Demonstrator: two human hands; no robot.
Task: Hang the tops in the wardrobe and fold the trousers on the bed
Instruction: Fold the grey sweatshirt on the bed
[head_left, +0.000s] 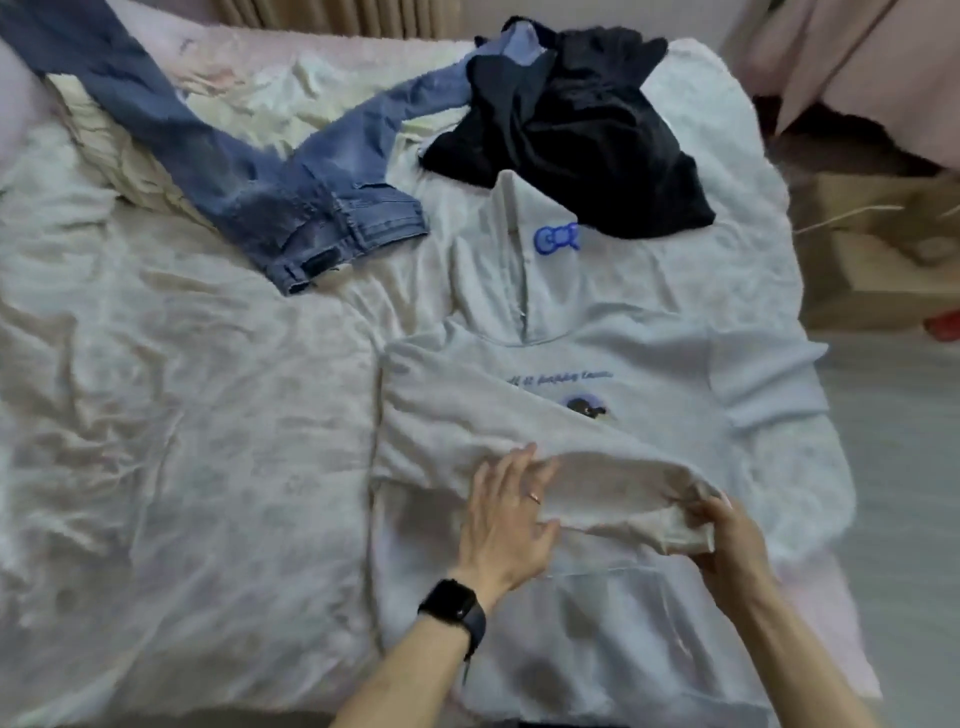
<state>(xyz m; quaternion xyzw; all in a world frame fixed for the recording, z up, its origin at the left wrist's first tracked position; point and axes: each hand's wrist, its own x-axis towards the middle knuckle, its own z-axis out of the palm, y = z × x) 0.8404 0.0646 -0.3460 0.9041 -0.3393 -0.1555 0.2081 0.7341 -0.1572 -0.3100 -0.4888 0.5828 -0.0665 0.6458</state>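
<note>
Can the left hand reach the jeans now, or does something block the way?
Probably yes: the left hand lies flat and empty on the hoodie, and only bare bedsheet lies between it and the jeans.

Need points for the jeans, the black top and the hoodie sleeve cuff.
jeans (332, 228): head view, on the waistband end.
black top (576, 130): head view, middle of the crumpled pile.
hoodie sleeve cuff (675, 525): head view, on the cuff fabric just left of the right hand.

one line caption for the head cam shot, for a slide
Left hand flattens a pale hoodie on the bed while the right hand grips its sleeve cuff; jeans lie unfolded.
</note>
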